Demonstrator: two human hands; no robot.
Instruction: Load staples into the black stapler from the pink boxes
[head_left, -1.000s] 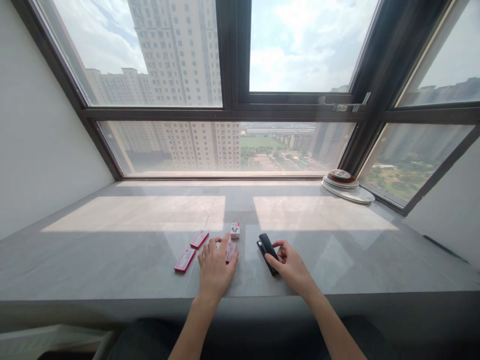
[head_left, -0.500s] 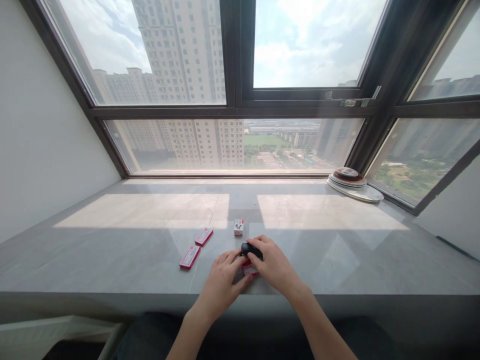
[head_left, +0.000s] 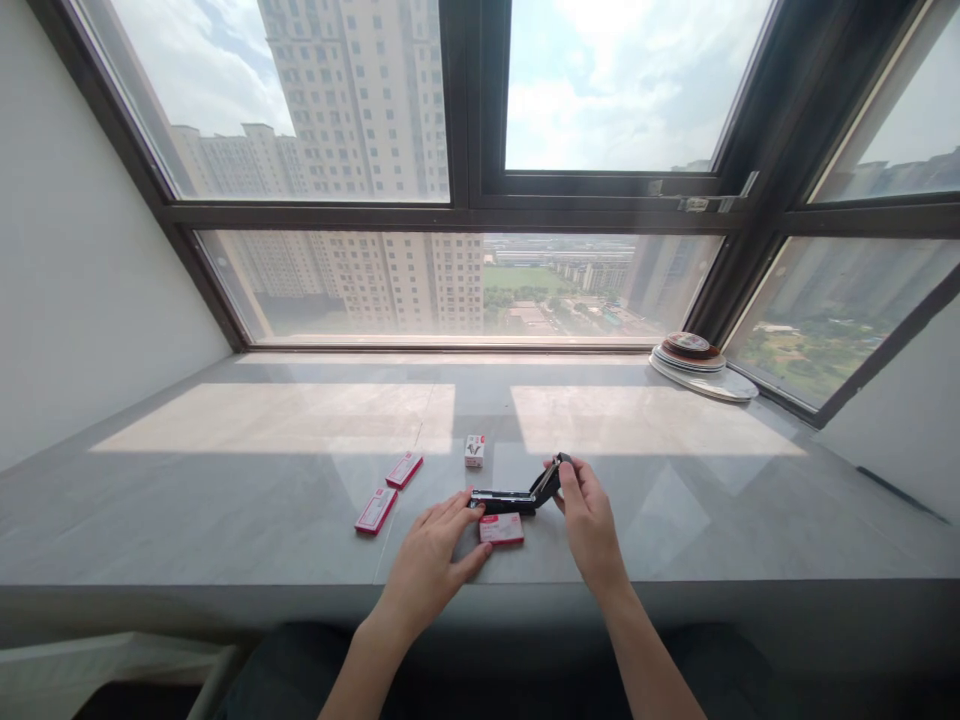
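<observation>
Both forearms [head_left: 367, 645] come in over the near edge of the ledge [head_left: 712, 535], angled inward. L hand [head_left: 433, 552] is low, palm down, fingertips at the L end of the blk stapler [head_left: 504, 503], thumb spread away by the lower L corner of a red/white box [head_left: 501, 530]; can't tell if those fingers actually grip or just touch. R hand [head_left: 591, 515] is up a bit, wrist raised, thumb + fingers pinched on the stapler's upper arm, which tilts up to the R. So stapler's hinged wide open, base lying approx. crosswise just beyond that box, btwn the hands. Off L, two more red/white boxes [head_left: 376, 511] lie flat, one past the other; farther, a small wht box [head_left: 474, 451] w/ a dark pic on it. Back R corner: stacked plates [head_left: 694, 365], then the window frame [head_left: 469, 217], bldgs [head_left: 360, 105] outside.
</observation>
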